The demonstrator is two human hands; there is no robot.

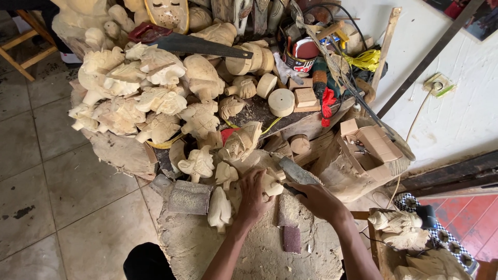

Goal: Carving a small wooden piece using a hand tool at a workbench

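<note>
- At the near edge of the big dusty wooden stump that serves as the surface [249, 254], two bare forearms reach in from below, and the small pale carved wooden figure [273, 182] sits between the hands, just above the stump top.
- The left hand [253, 196] is closed around that figure from its left side, fingers curled over it, bracing it.
- The right hand [317, 199] is closed on a dark slim tool [293, 190] whose tip points at the figure; what kind of blade it is cannot be made out.
- My reading: the step in hand is fine carving or trimming of the figure, and the next move calls for a firm left grip and short, controlled strokes of the tool away from the holding fingers.
- Just below the figure lies a dark reddish-brown sanding block [291, 238]; left of it, a grey rectangular abrasive pad [190, 197] and a pale unfinished carving [220, 209].
- Right of the figure stands a hollowed log holding small wooden offcuts [363, 150].
- Beyond the figure, a heap of pale carved wooden pieces [145, 93] covers the far bench, with a black-bladed handsaw with a red handle [192, 42] lying across it.
</note>
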